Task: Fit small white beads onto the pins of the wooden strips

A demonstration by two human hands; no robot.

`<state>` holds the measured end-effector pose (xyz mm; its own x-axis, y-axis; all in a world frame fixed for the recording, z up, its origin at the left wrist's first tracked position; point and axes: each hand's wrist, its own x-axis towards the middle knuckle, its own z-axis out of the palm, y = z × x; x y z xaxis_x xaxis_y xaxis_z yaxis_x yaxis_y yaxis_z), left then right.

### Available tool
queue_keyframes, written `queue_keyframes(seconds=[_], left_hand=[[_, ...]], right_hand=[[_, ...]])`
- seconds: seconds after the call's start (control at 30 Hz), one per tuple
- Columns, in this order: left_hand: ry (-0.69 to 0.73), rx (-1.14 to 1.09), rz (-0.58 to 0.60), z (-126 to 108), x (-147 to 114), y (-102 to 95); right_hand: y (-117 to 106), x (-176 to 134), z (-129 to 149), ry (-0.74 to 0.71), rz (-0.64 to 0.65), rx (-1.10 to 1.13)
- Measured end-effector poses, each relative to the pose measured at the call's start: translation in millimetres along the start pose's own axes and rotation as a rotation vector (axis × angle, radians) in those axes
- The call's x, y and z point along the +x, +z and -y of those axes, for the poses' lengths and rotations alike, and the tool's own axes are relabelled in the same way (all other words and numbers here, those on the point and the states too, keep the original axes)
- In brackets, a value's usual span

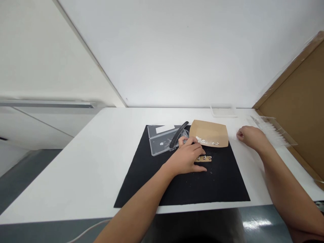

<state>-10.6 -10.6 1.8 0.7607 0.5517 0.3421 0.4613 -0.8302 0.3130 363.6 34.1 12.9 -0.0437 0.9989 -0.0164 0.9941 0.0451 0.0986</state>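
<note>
My left hand point(187, 156) is over the black mat, its thumb and fingers apart. Between thumb and index finger lies a small tan strip point(208, 159) with a row of small round metal pieces; the hand hides its left end. Just behind the fingers rests a black curved tool point(179, 134), possibly a handle, across an open clear plastic case point(162, 145) with small pieces inside. My right hand point(250, 136) is off the mat to the right, fingers curled together; what they hold, if anything, cannot be made out.
A brown paper tray point(211, 130) with small white pieces sits at the mat's point(202, 192) back edge. On the right stand a clear rack of white tips point(274, 131) and a brown board point(301, 101). A clear shallow box point(223, 112) is by the wall.
</note>
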Motion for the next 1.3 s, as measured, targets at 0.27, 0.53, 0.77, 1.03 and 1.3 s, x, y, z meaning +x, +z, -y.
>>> queue_keyframes(seconds=[0.27, 0.53, 0.77, 1.03, 1.3], left_hand=[[0.015, -0.013, -0.02, 0, 0, 1.5], [0.013, -0.008, -0.02, -1, 0, 2.0], [0.009, -0.021, -0.014, -1, 0, 1.1], [-0.008, -0.008, 0.005, -1, 0, 1.2], [-0.007, -0.011, -0.003, 0, 0, 2.5]], right_hand=[[1, 5, 3, -0.009, 0.023, -0.062], [3, 10, 5, 0.039, 0.018, -0.052], [9, 13, 4, 0.059, -0.004, -0.041], [14, 17, 1, 0.091, -0.05, 0.007], [16, 15, -2, 0.144, -0.12, 0.144]])
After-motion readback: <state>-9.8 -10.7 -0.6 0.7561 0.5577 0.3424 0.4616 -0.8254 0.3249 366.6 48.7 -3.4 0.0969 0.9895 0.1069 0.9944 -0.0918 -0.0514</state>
